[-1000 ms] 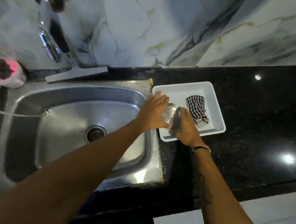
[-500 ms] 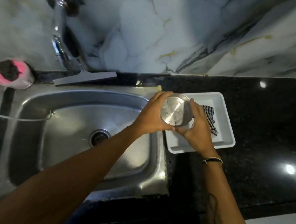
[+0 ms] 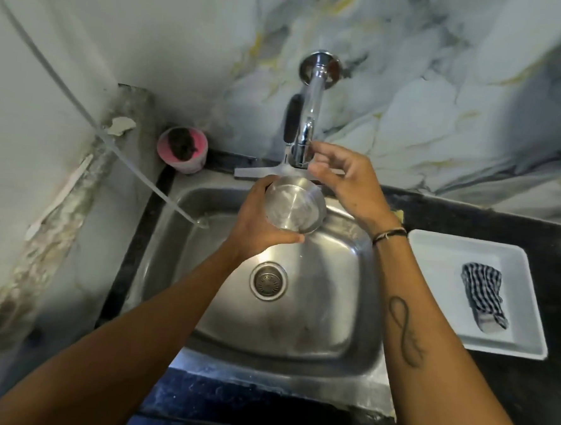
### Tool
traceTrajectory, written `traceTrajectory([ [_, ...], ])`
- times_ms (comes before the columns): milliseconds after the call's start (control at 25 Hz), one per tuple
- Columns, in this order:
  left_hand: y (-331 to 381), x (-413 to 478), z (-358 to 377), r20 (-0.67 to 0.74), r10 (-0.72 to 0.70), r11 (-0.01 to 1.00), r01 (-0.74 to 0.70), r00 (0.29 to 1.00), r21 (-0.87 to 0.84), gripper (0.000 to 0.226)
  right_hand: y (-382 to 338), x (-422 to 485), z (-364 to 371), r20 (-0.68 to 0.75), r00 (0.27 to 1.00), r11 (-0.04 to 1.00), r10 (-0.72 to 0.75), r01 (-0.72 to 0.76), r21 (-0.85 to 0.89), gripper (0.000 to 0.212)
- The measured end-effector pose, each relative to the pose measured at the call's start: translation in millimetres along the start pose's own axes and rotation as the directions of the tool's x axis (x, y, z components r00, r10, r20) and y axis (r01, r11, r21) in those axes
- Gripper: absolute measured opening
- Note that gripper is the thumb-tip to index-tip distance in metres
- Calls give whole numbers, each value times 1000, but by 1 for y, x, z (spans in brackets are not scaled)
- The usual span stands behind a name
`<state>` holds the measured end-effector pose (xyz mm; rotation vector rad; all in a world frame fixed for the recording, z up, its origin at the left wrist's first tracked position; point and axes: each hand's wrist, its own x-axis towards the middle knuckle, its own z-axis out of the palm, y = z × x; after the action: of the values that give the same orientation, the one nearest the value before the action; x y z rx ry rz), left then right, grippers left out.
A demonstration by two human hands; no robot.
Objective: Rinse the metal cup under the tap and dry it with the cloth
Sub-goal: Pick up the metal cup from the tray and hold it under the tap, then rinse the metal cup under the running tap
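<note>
My left hand (image 3: 261, 220) grips the metal cup (image 3: 293, 207) from its left side and holds it over the steel sink (image 3: 328, 317), just below the chrome tap (image 3: 308, 125). The cup's open mouth faces up toward me. My right hand (image 3: 346, 180) is at the tap's spout, fingers curled and touching it, nothing held. No water stream is visible. The checked cloth (image 3: 484, 298) lies folded in the white tray (image 3: 527, 345) on the black counter to the right.
A pink cup (image 3: 182, 150) with a dark scrubber stands at the sink's back left corner. A thin white line (image 3: 112, 143) runs diagonally down into the sink. The marble wall rises behind, and a stained wall closes the left side.
The cup has left the tray and moved left over the sink, under the tap. My right hand let go of it and rose to the tap; the left hand alone holds it.
</note>
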<state>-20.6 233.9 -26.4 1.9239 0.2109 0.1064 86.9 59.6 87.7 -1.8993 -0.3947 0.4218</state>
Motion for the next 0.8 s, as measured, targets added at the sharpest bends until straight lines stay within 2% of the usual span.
traceTrajectory([
  [120,0,9,0,1,31,999,-31,1000,-44,128,-11,22,6,14,1000,1000,-15,15,22,25],
  [280,1,15,4,-3,41,996,-41,999,-84,125,-15,25,8,-31,999,998,21,-19,64,23],
  [440,-3,18,3,-23,57,995,-59,998,-86,127,-21,25,26,-247,967,997,65,-70,-12,20],
  [600,-12,20,-5,-128,111,994,-113,986,-12,123,-19,20,44,-429,902,991,38,-90,-101,39],
  [800,2,33,-14,-201,114,993,-120,973,-17,121,-23,18,45,-432,899,991,66,-111,-80,39],
])
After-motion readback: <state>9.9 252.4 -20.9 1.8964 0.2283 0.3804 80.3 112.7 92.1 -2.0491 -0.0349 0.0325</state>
